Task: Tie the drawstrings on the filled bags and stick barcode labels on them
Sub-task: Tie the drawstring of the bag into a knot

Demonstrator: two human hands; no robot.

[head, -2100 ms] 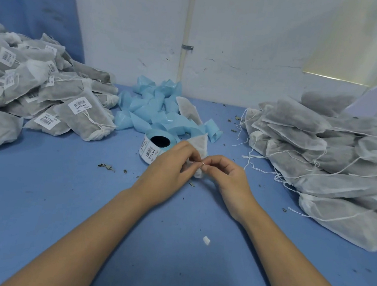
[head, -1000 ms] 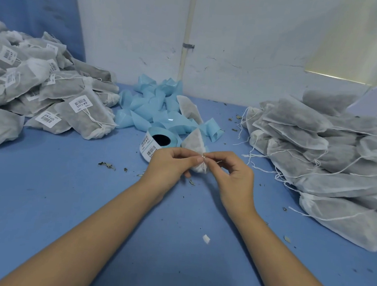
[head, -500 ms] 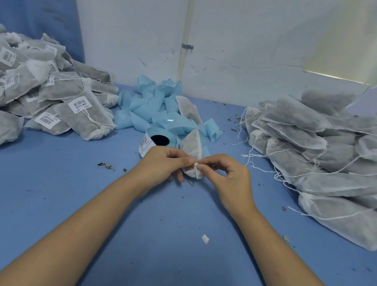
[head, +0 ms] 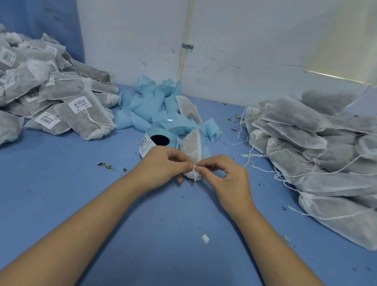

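A small white filled bag point(head: 190, 146) stands tilted at the table's middle, its gathered neck towards me. My left hand point(head: 163, 163) and my right hand point(head: 228, 176) meet at that neck, and each pinches an end of the white drawstring point(head: 195, 168) between thumb and forefinger. A knot or crossing of string shows between the fingertips. Just behind my left hand lies the roll of barcode labels point(head: 152, 143) on blue backing. The bag's lower end is hidden behind my fingers.
A pile of labelled, tied bags point(head: 39, 93) fills the left side. A pile of unlabelled bags with loose strings point(head: 323, 154) lies on the right. Crumpled blue backing strip point(head: 154, 108) lies at the back by the wall. A white scrap point(head: 205, 238) and leaf crumbs dot the blue table point(head: 64, 200).
The bag has been turned up from lying flat to standing tilted behind my fingers. Both hands have stayed together at its neck, working the drawstring with small shifts.
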